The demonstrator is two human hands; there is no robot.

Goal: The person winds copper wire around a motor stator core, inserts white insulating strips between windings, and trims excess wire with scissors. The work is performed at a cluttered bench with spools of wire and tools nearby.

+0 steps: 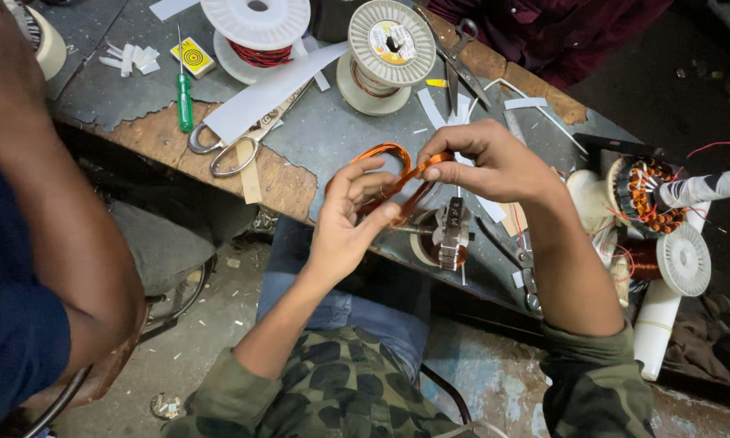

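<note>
- Copper wire coil (385, 174): wound into a loop, off its former, held over the workbench (316, 138) centre.
- Left hand (345, 223): pinches coil at 6 o'clock.
- Right hand (495, 166): pinches coil at 3 o'clock.
- Stator (649, 195), 3 o'clock: partly wound; this coil not yet inserted.

Head view, steeply down, near workbench (316, 146)

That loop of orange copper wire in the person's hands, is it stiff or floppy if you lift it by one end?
The copper wire coil probably flexes rather than flops: it keeps an oval loop between the left hand and right hand. Being many thin strands bundled together, it likely bends easily and could splay or tangle if squeezed. It looks light for its size.
</note>
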